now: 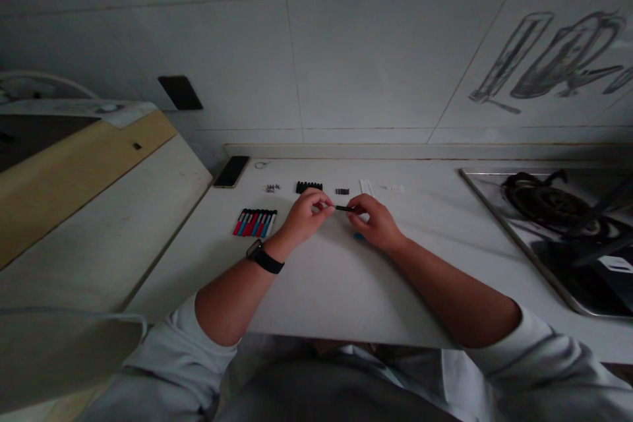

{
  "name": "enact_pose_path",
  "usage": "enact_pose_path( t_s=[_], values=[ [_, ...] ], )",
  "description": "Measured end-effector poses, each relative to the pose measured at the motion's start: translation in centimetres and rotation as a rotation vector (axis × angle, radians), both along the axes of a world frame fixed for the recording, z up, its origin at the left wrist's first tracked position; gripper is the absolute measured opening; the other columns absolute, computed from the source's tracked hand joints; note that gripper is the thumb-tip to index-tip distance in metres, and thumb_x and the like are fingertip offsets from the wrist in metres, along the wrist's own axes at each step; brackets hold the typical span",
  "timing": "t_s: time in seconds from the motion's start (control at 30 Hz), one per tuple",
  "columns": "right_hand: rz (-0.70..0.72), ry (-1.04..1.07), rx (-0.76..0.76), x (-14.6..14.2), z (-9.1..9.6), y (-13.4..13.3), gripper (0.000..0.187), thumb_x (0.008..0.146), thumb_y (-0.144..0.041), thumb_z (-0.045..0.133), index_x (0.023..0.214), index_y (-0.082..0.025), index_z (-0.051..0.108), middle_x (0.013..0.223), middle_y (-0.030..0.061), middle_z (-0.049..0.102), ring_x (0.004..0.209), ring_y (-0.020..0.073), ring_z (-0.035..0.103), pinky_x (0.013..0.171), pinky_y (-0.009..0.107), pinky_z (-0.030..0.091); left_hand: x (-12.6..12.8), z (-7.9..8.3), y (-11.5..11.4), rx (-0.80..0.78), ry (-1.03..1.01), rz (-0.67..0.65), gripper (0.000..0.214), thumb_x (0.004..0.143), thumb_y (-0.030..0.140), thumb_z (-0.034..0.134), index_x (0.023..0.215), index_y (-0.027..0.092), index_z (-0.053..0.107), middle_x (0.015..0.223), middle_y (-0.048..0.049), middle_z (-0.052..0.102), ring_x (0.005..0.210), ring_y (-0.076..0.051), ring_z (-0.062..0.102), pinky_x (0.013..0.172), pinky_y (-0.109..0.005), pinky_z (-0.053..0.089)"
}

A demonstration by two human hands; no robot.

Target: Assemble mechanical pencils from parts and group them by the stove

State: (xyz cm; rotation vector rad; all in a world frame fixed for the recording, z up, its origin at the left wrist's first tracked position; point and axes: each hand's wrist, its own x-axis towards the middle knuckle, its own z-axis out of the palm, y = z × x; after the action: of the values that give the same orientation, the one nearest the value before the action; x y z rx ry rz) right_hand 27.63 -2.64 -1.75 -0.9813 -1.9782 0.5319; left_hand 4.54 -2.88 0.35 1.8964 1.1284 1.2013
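Note:
Both my hands meet over the white counter (pixel 326 277). My left hand (pixel 306 214), with a black watch on its wrist, pinches a thin pale piece at its fingertips. My right hand (pixel 376 221) is closed on a small dark pen part (pixel 343 209) that points toward the left hand. The two pieces nearly touch between the hands. Something blue (pixel 358 236) shows under my right hand. A row of assembled red, blue and black pens (pixel 255 223) lies to the left of my left hand.
Along the back lie small springs (pixel 272 188), a black row of caps (pixel 309 186), dark small parts (pixel 341 191), white tubes (pixel 366 186) and clear parts (pixel 393 188). A phone (pixel 231 171) lies at back left. A gas stove (pixel 558 224) fills the right.

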Motion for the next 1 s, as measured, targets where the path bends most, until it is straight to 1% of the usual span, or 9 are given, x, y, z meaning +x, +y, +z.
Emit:
enact_pose_path(
  t_s=[0.1,0.23,0.33,0.43,0.53,0.67,0.73,0.87,1.0],
  values=[
    [0.025,-0.012,-0.006,0.11,0.13,0.00,0.013,0.098,-0.034,0.060,0.106,-0.024,0.065,0.097,0.0061,0.068,0.086,0.0198,0.067,0.079,0.036,0.058,-0.03,-0.03,0.01,0.009,0.000,-0.002,0.004,0.090,0.021,0.072,0.093,0.018,0.071,0.109,-0.0055,0.061,0.085,-0.013,0.060,0.080,-0.028,0.056],
    [0.032,0.000,-0.009,0.14,0.27,-0.08,0.021,0.094,-0.032,0.066,0.113,-0.025,0.062,0.103,0.0069,0.068,0.087,0.0202,0.068,0.081,0.037,0.059,-0.08,-0.24,0.12,0.014,0.006,0.005,0.005,0.090,0.021,0.073,0.093,0.018,0.071,0.108,-0.0058,0.061,0.086,-0.014,0.060,0.080,-0.028,0.056],
    [0.033,-0.006,0.005,0.13,0.28,-0.08,0.012,0.097,-0.032,0.061,0.106,-0.024,0.064,0.098,0.0063,0.067,0.086,0.0203,0.067,0.080,0.037,0.058,-0.08,-0.30,0.14,0.009,0.013,0.004,0.005,0.089,0.021,0.073,0.093,0.018,0.071,0.108,-0.0056,0.061,0.086,-0.014,0.060,0.080,-0.028,0.056],
    [0.043,-0.006,-0.007,0.17,0.33,-0.09,0.014,0.098,-0.034,0.060,0.108,-0.025,0.064,0.100,0.0069,0.068,0.088,0.0207,0.067,0.080,0.037,0.058,-0.07,-0.28,0.12,0.007,0.011,0.003,0.005,0.089,0.021,0.073,0.093,0.018,0.070,0.108,-0.0052,0.060,0.086,-0.014,0.060,0.080,-0.029,0.056],
    [0.019,-0.007,-0.009,0.18,0.40,-0.13,0.019,0.094,-0.031,0.066,0.111,-0.025,0.062,0.101,0.0062,0.068,0.086,0.0201,0.067,0.081,0.038,0.058,-0.08,-0.29,0.14,0.011,0.004,-0.004,0.005,0.089,0.020,0.074,0.092,0.018,0.070,0.107,-0.0048,0.060,0.086,-0.014,0.060,0.081,-0.029,0.056],
    [0.036,-0.018,0.004,0.17,0.42,-0.12,0.010,0.097,-0.030,0.061,0.104,-0.024,0.064,0.097,0.0063,0.067,0.087,0.0203,0.067,0.080,0.037,0.058,-0.11,-0.34,0.18,0.017,0.002,-0.009,0.005,0.090,0.021,0.073,0.093,0.018,0.070,0.108,-0.0049,0.060,0.086,-0.013,0.061,0.081,-0.029,0.056],
    [0.042,-0.020,-0.007,0.18,0.37,-0.09,0.012,0.098,-0.031,0.060,0.106,-0.024,0.064,0.099,0.0069,0.067,0.089,0.0208,0.067,0.081,0.037,0.058,-0.12,-0.34,0.18,0.014,0.008,-0.003,0.005,0.090,0.021,0.073,0.093,0.018,0.070,0.108,-0.0052,0.060,0.086,-0.014,0.060,0.080,-0.029,0.056],
    [0.017,-0.018,-0.013,0.16,0.26,-0.07,0.019,0.092,-0.030,0.066,0.111,-0.025,0.062,0.102,0.0061,0.068,0.088,0.0205,0.067,0.083,0.038,0.059,-0.11,-0.37,0.16,0.013,0.017,-0.001,0.005,0.090,0.022,0.073,0.093,0.018,0.070,0.107,-0.0052,0.060,0.087,-0.014,0.060,0.080,-0.029,0.056],
    [0.028,-0.018,-0.004,0.12,0.30,-0.14,0.010,0.096,-0.030,0.061,0.104,-0.024,0.063,0.097,0.0056,0.067,0.086,0.0199,0.067,0.080,0.036,0.057,-0.07,-0.36,0.11,0.010,0.016,-0.008,0.006,0.090,0.022,0.073,0.094,0.018,0.071,0.108,-0.0056,0.061,0.086,-0.014,0.060,0.080,-0.029,0.056]
  ],
)
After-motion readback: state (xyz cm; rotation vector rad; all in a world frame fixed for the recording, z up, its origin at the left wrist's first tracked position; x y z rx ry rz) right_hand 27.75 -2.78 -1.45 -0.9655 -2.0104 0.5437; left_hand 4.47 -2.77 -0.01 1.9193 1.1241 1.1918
